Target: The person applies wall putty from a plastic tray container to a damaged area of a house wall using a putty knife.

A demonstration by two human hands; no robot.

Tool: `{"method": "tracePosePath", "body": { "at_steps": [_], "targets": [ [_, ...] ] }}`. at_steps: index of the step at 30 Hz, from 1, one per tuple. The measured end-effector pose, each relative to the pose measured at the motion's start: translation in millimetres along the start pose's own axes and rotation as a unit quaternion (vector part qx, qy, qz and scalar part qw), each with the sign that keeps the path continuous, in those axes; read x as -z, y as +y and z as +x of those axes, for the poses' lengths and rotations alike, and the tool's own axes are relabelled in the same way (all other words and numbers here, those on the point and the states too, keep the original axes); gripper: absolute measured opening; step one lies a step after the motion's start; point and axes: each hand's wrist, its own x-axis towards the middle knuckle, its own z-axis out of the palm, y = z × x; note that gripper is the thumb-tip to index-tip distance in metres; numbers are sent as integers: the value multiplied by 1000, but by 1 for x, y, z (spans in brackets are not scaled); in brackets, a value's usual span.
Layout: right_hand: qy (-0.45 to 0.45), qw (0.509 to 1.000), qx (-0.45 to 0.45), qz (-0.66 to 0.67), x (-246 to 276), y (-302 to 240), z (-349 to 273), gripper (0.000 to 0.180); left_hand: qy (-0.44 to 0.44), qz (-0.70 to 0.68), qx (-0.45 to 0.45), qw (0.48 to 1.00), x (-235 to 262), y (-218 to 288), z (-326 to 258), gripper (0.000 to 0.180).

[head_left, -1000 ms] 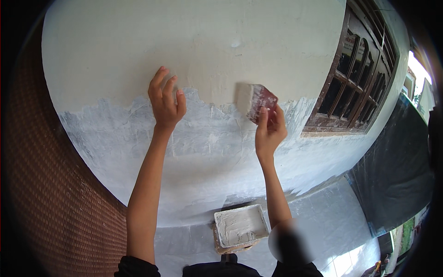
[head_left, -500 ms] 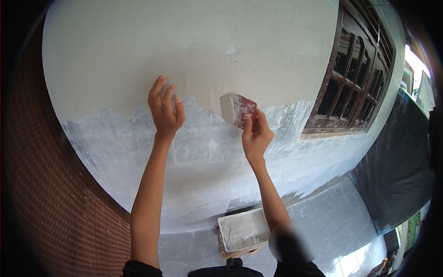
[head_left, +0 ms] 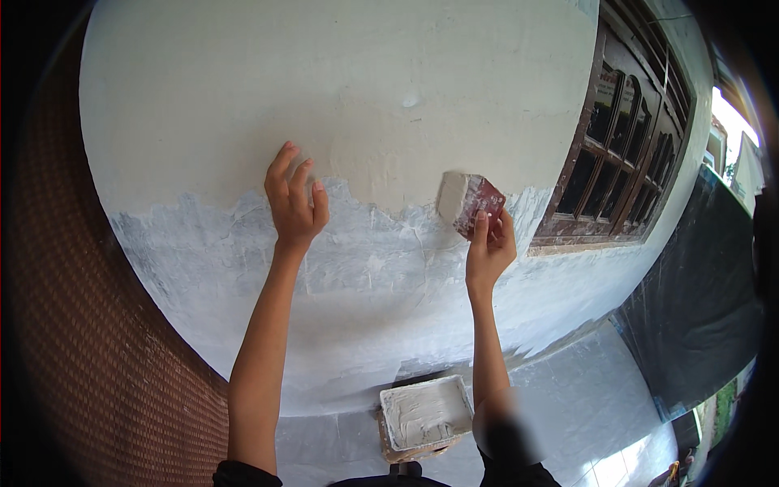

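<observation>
My right hand [head_left: 492, 248] pinches a flat dark red putty scraper [head_left: 480, 204], thumb in front and fingers behind. Pale putty coats its left part, which lies at or very near the wall. My left hand [head_left: 296, 203] is raised by the wall with its fingers apart and loosely bent, holding nothing; whether the fingertips touch the surface I cannot tell. The wall [head_left: 341, 97] is smooth cream above and patchy grey-white below, with a ragged border level with both hands. Below, a white tray [head_left: 468, 399] of pale putty sits on a brownish support.
A brown wooden window [head_left: 596, 146] with dark panes is set in the wall at the right. Woven brown matting [head_left: 122, 341] stands along the left side. A black sheet [head_left: 690, 300] hangs at the far right. Grey floor tiles [head_left: 568, 390] run below.
My right hand has moved right along the wall with the scraper, closer to the window. My left hand stays in nearly the same place, and the view has shifted slightly.
</observation>
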Motion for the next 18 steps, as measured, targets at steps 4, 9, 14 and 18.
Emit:
{"method": "tracePosePath", "body": {
  "at_steps": [4,9,14,18],
  "targets": [
    [-79,997,-2,13,-29,-6,-14,24,18,-7,7,1000,1,-6,0,32],
    [-12,997,12,-74,1,9,-8,24,19,-14,7,1000,-3,0,-4,31],
    [-80,994,-35,70,-33,-11,-31,24,13,-9,7,1000,1,-6,-3,32],
    [-143,987,-53,50,-81,4,-56,23,22,-23,8,999,-3,-3,-3,33]
  ]
}}
